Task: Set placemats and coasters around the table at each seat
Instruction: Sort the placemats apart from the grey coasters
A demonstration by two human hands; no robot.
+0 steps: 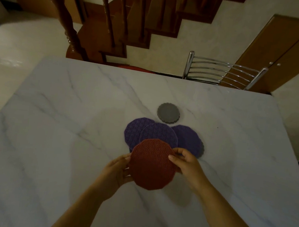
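Gripping the red mat (152, 165) by its edges, left hand (117, 172) and right hand (188, 166) hold it over the surface (71, 124), purple mats (158, 134) just beyond.

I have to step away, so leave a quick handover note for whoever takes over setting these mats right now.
Both hands hold the red mat by its edges: left hand, right hand, above the marble table.
Three purple mats lie overlapping in the table's middle. One grey coaster sits just beyond them; another grey edge peeks out under the right purple mat.
Done: nothing placed at a seat yet.
Left: distribute all mats and coasters, including by the metal chair.
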